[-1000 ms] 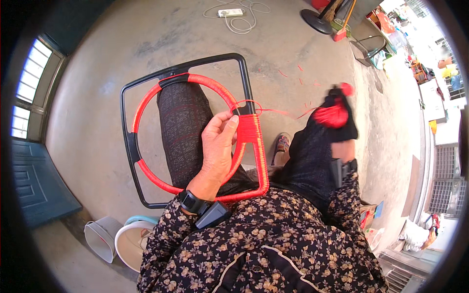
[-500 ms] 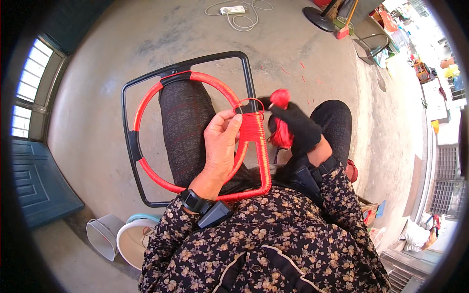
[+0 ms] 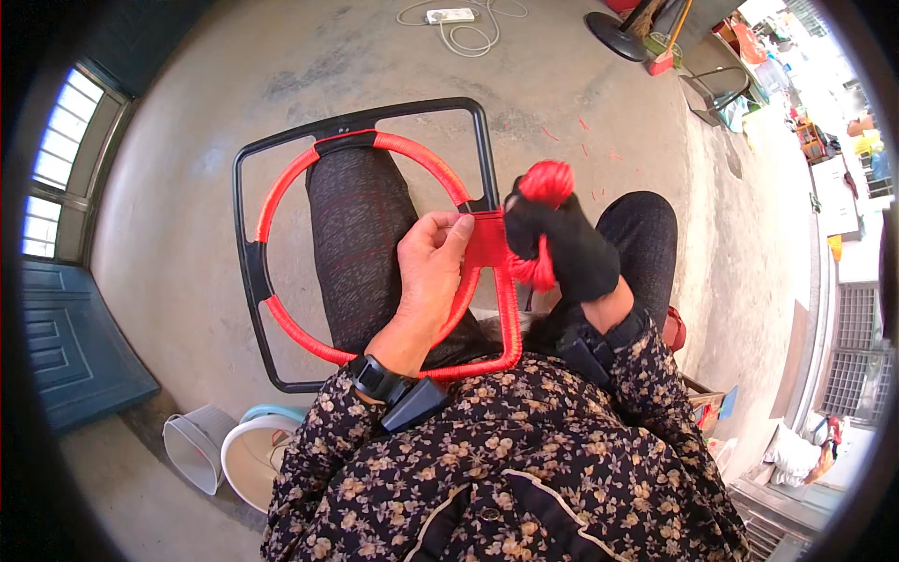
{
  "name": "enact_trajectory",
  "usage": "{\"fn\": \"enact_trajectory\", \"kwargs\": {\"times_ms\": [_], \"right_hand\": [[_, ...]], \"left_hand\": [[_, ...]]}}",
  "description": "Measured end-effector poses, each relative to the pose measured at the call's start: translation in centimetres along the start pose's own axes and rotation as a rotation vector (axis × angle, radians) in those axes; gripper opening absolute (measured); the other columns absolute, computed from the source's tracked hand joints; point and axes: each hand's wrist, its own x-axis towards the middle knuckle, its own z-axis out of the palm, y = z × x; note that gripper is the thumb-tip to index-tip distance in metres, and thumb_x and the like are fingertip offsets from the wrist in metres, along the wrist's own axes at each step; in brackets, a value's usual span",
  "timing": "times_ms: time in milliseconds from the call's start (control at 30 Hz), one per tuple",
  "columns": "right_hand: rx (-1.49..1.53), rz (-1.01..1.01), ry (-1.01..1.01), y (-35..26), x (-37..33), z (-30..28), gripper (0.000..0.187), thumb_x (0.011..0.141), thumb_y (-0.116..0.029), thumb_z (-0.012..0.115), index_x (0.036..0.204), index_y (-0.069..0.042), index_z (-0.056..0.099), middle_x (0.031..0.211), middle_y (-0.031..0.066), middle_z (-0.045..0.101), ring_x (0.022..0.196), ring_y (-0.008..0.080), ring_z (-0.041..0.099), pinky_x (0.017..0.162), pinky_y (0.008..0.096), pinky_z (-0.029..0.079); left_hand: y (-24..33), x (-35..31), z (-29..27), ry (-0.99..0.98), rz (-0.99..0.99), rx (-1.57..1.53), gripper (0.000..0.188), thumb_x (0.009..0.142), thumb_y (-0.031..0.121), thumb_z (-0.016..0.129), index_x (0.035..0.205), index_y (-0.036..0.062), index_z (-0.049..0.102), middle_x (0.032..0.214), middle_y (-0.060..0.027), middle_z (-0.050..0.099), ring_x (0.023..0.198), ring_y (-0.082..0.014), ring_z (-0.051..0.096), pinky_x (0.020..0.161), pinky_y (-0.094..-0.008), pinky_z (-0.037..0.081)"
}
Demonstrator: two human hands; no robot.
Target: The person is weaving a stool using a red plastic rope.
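A black metal frame (image 3: 245, 272) with a ring inside it rests over my left knee. The ring (image 3: 281, 183) and part of the frame's right bar are wrapped in red cord. My left hand (image 3: 429, 272) pinches the wrapped section at the ring's right side. My right hand (image 3: 562, 248), in a black glove, holds a ball of red cord (image 3: 546, 183) right beside the frame's right bar, touching the fresh wrapping.
Concrete floor all round. A white power strip (image 3: 449, 16) with cable lies far ahead. A fan base (image 3: 618, 23) and clutter stand at the upper right. Plastic buckets (image 3: 239, 454) sit at my lower left, a blue door (image 3: 66, 337) to the left.
My right hand has come in from the far right with the cord ball and now sits against the frame. The left hand has kept its pinch on the wrapped section.
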Motion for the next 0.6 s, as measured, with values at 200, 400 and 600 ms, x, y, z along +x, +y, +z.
{"fn": "enact_trajectory", "kwargs": {"times_ms": [200,400,600], "right_hand": [[-0.025,0.027,-0.023,-1.3,-2.2,-0.8,0.02,0.088,-0.022,0.054,0.083,-0.003,0.061,0.065,0.0006,0.055,0.056,0.0096,0.051,0.053,0.0239,0.039],[0.017,-0.485,0.642,-1.1,-5.6,-15.4,0.039,0.092,-0.034,0.052,0.107,0.001,0.057,0.089,0.0068,0.064,0.076,0.0182,0.061,0.067,0.0324,0.05],[0.464,-0.575,0.726,-2.3,-20.1,-38.3,0.038,0.09,-0.043,0.054,0.091,-0.005,0.06,0.082,0.0056,0.064,0.08,0.0215,0.058,0.078,0.0384,0.048]], "left_hand": [[0.3,-0.4,-0.1,0.01,-0.047,-0.048,0.01,0.09,0.016,0.062,0.089,0.0067,0.06,0.075,0.0038,0.059,0.06,-0.0019,0.05,0.053,-0.0174,0.041],[0.8,-0.4,0.2,0.012,-0.125,-0.174,0.014,0.09,0.021,0.061,0.085,0.0089,0.061,0.072,0.0045,0.059,0.056,-0.0013,0.049,0.049,-0.0172,0.041],[0.5,-0.3,0.2,-0.062,-0.151,-0.129,0.013,0.093,0.023,0.058,0.087,0.0111,0.06,0.071,0.0043,0.058,0.058,-0.0042,0.054,0.052,-0.0187,0.045]]}}
